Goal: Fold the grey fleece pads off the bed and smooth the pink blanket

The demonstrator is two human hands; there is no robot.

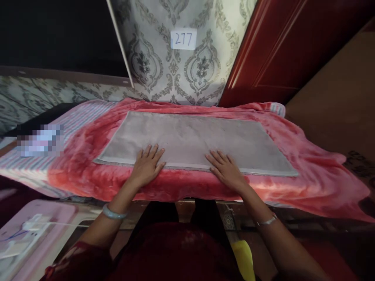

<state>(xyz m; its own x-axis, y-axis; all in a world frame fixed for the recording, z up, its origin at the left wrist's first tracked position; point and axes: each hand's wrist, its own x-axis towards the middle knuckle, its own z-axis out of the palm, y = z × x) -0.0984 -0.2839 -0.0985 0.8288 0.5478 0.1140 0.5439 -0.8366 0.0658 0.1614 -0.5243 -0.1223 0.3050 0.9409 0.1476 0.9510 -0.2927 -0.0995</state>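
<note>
A grey rectangular mat (187, 136), perhaps folded, lies spread over a red plush blanket (175, 183). My left hand (147, 164) rests flat near the mat's front edge, left of the middle, with its fingers spread. To the right, my right hand (224, 168) also lies flat on the front part of the mat, fingers apart. Neither hand grips anything. The mat looks mostly smooth, with faint creases between and beyond the hands. Its underside is hidden.
Under the blanket a striped cloth (84, 117) shows at the left. A television (58, 39) hangs at the back left, and a red wooden door (269, 50) stands at the back right. A pink panel (43, 218) with a power strip is low at the left.
</note>
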